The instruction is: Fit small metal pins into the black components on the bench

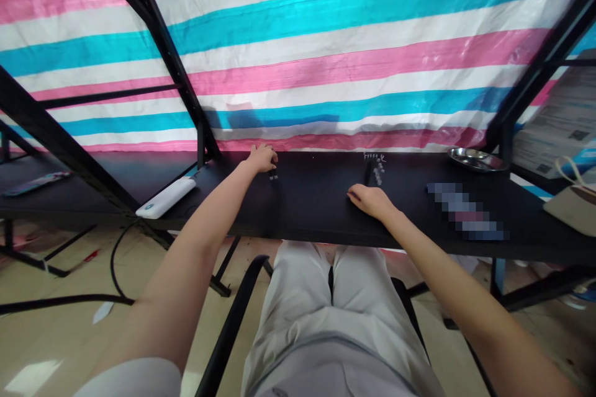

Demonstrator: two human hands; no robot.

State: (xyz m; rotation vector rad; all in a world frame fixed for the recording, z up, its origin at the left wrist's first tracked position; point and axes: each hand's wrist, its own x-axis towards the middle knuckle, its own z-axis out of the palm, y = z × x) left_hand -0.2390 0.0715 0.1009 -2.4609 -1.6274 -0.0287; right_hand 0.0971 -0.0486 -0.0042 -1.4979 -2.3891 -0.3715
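I can read nothing from here. The printed sheets at the far right carry lines of type and a square code, all too small and blurred for me. The white power bank on the black table bears a small bluish mark I cannot make out

White pwr bank on desk L side, metal dish far R, striped tarp behind.

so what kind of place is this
Probably a makeshift indoor workbench for small-parts work: a black table in a black metal frame, a striped tarp hung behind it, and small parts near a metal dish.
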